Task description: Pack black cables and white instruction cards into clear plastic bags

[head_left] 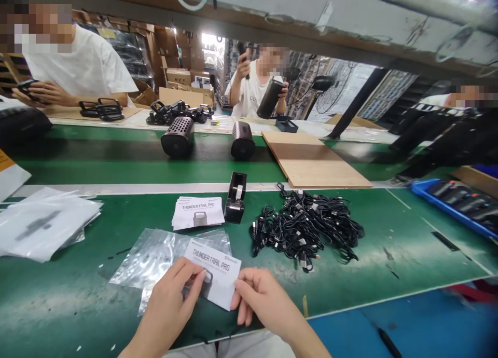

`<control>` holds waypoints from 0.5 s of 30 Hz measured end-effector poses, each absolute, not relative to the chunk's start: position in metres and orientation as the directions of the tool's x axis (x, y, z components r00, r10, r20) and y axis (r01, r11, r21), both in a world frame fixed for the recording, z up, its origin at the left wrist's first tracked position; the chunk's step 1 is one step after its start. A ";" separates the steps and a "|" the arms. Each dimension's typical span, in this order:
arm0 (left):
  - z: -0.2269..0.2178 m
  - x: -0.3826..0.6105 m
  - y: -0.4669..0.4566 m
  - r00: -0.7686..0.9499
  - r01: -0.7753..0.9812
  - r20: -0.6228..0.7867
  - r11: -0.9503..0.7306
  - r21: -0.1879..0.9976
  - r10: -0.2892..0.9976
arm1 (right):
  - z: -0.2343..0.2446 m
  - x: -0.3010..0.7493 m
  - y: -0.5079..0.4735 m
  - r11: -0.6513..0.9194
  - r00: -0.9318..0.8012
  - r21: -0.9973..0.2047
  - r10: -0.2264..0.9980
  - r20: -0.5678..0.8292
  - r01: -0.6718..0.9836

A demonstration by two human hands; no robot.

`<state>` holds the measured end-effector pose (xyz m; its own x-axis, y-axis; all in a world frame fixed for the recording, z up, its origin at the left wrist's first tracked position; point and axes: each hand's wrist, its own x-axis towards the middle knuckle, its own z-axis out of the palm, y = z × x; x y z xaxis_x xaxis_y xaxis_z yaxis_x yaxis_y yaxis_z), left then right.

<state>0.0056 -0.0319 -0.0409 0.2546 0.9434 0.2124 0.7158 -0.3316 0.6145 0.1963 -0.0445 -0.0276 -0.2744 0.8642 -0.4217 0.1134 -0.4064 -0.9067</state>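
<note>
A white printed instruction leaflet (221,262) marked "THUNDER TRAIL PRO" is tilted above the green bench. My right hand (259,298) pinches its right edge between thumb and fingers. Over the leaflet's left part, my left hand (175,290) is closed with thumb and index fingertips together; what lies between them, if anything, is hidden. Clear plastic bags (146,257) lie flat under and behind my left hand. Behind the leaflet is a stack of matching leaflets (198,212), with a black tape dispenser (235,197) beside it.
Black cables (307,223) lie heaped right of centre. More bags (46,223) sit at left. A blue tray (447,197) of dark items stands at right. Across the bench are two dark speakers (178,136), a wooden board (317,161) and co-workers. A shelf beam (272,15) crosses overhead.
</note>
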 end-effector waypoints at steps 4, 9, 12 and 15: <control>-0.030 0.012 -0.033 0.320 0.629 0.115 -0.302 0.717 0.940 | -0.032 0.183 -0.032 -0.294 -0.260 -0.919 0.896 -0.361 0.262; -0.029 0.020 -0.027 0.378 0.576 0.075 -0.298 0.761 0.923 | -0.031 0.162 -0.017 0.059 -0.204 -0.751 0.974 -0.101 0.657; -0.038 0.017 -0.019 0.351 0.598 0.042 -0.259 0.759 0.935 | -0.017 0.173 -0.007 0.251 -0.292 -0.489 0.957 -0.006 0.836; -0.050 0.013 -0.015 0.351 0.600 0.018 -0.240 0.763 0.936 | 0.003 0.207 0.011 0.236 -0.220 -0.209 0.971 0.096 0.949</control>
